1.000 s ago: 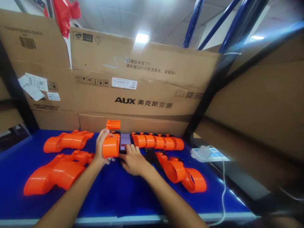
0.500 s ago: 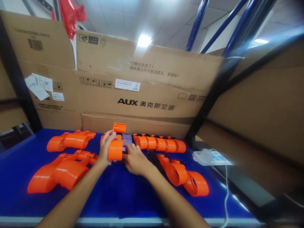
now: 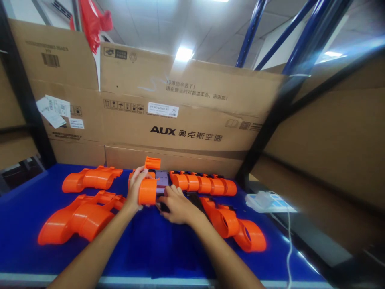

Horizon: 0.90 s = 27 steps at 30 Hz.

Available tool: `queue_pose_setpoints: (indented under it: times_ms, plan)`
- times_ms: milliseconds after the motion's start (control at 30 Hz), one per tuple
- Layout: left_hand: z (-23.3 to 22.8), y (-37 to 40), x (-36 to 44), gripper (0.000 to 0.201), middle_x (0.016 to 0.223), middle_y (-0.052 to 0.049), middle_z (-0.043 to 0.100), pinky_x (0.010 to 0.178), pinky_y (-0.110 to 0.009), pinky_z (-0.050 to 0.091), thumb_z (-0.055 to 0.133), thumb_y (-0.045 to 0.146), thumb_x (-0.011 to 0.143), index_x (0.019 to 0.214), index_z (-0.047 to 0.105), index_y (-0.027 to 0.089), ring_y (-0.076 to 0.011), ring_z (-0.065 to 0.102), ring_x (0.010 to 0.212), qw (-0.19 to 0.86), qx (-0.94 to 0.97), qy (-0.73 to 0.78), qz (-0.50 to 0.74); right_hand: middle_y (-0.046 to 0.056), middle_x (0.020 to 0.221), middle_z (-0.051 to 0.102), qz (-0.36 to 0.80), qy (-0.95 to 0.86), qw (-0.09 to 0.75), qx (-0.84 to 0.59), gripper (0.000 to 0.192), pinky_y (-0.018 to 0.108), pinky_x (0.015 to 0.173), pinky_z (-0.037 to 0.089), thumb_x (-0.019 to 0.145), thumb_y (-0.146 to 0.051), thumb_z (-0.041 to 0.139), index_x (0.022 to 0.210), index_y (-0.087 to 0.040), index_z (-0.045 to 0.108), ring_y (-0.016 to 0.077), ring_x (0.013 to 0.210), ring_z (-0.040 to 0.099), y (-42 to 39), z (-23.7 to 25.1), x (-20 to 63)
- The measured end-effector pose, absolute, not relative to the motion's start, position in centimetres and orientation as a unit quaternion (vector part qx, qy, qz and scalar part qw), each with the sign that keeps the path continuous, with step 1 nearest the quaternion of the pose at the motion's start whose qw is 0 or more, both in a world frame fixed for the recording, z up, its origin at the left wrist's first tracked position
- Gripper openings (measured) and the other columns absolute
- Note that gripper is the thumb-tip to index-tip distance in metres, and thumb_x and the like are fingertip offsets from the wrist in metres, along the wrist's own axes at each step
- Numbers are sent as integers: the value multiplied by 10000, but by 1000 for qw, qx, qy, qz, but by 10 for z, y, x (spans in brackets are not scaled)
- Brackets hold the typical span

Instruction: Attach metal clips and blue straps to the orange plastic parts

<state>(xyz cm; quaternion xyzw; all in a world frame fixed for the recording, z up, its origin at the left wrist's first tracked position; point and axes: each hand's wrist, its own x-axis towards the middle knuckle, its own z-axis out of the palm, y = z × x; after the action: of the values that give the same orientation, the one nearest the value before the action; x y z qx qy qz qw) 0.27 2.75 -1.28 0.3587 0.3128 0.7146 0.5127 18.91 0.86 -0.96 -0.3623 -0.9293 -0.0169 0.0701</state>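
Observation:
My left hand (image 3: 136,186) is wrapped round an orange plastic part with a wide curved band (image 3: 147,192) and a smaller clip-like end (image 3: 152,163) standing above it. Just right of that band is my right hand (image 3: 176,204), its fingers bent and closed on a small black piece (image 3: 164,206), whose exact shape I cannot make out. Behind the two hands a phone (image 3: 163,181) with a lit screen stands or lies on the blue surface, its lower edge partly hidden. Another orange part (image 3: 132,175) shows partly behind my left hand.
Several plain orange parts (image 3: 90,216) lie to the left on the blue tabletop (image 3: 168,257). A row of orange parts with black pieces (image 3: 204,185) and more orange parts (image 3: 250,235) lie right. Cardboard (image 3: 186,116) walls the back; a power strip (image 3: 267,202) with a white cable sits right.
My right hand has drawn slightly back from the phone, and the black piece at its fingers shows more clearly. My left hand keeps its hold; the view has shifted slightly.

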Motion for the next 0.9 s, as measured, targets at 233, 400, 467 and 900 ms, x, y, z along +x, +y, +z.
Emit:
queue_pose_setpoints:
  times_ms: [233,400,467,900]
  plan:
    - [-17,26,8,465,664,23,635,570,-264,486,760,539,696,965,587,203,-160,617,559,527,379,302,698,87,1049,512,-12,-932,70,-356,250,390,890,342,897,-401,637,1045,-213,711,263,1039,412,8,-14,185]
    - [-21,26,9,440,677,19,629,590,-264,496,756,517,712,964,581,201,-150,602,575,535,386,288,694,94,1068,558,-20,-937,93,-336,233,400,909,346,911,-408,627,963,-195,709,265,1066,415,6,-17,181]
    - [-22,26,8,435,684,17,632,587,-267,496,750,507,724,982,573,205,-152,602,576,544,388,285,687,89,1063,584,-14,-939,98,-329,222,406,922,343,880,-402,664,942,-191,698,267,1068,425,5,-19,180]
    - [-21,22,10,459,638,26,633,562,-249,474,770,496,689,977,557,209,-152,609,556,556,385,281,681,77,949,670,78,-898,240,-360,112,330,854,416,825,-194,620,936,-177,629,225,936,583,6,-31,173]
